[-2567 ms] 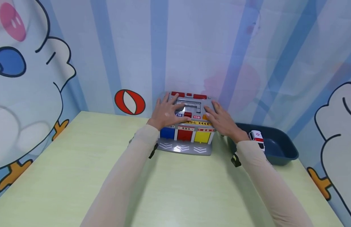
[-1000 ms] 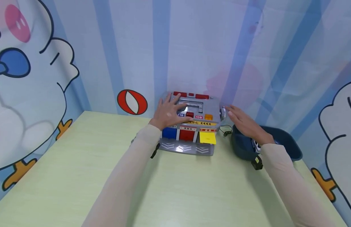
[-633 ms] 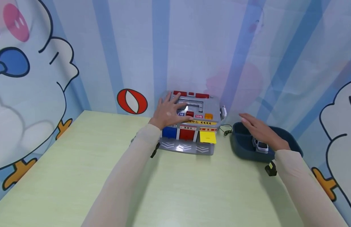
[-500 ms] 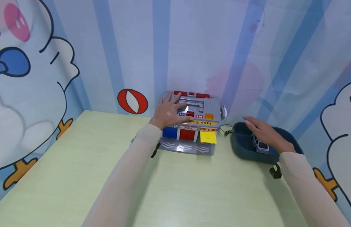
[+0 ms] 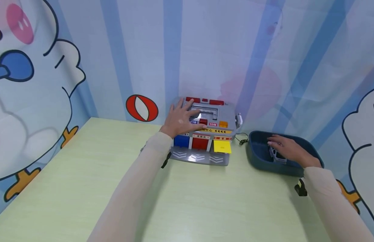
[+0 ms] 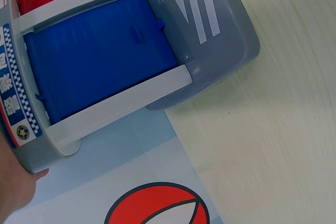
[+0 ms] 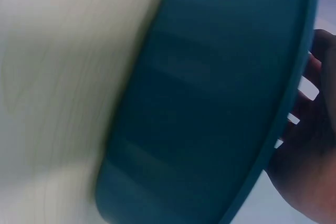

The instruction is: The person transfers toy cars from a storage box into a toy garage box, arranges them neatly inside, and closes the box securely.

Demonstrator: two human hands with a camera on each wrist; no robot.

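Spread across the roof of a grey toy garage (image 5: 202, 137), my left hand (image 5: 180, 121) rests with fingers apart. Blue and red doors (image 5: 200, 143) are down, while the yellow door (image 5: 222, 146) is raised outward. The left wrist view shows the blue door (image 6: 100, 59) closely, with part of the hand (image 6: 16, 182) at the left edge. My right hand (image 5: 288, 148) hovers over a white toy car (image 5: 277, 156) in a dark teal tub (image 5: 265, 168), fingers loosely bent and partly covering it. In the right wrist view, the tub wall (image 7: 199, 98) hides the car.
A white lever-like part (image 5: 239, 120) sticks out from the garage's right side. A thin dark cord (image 5: 242, 140) lies between garage and tub. Behind the pale table (image 5: 187, 201) hangs a printed curtain (image 5: 202, 50).
The yellow door has swung up from shut. My right hand has left the garage, moved right past its side part, and lowered over the toy car. The left hand stays put.
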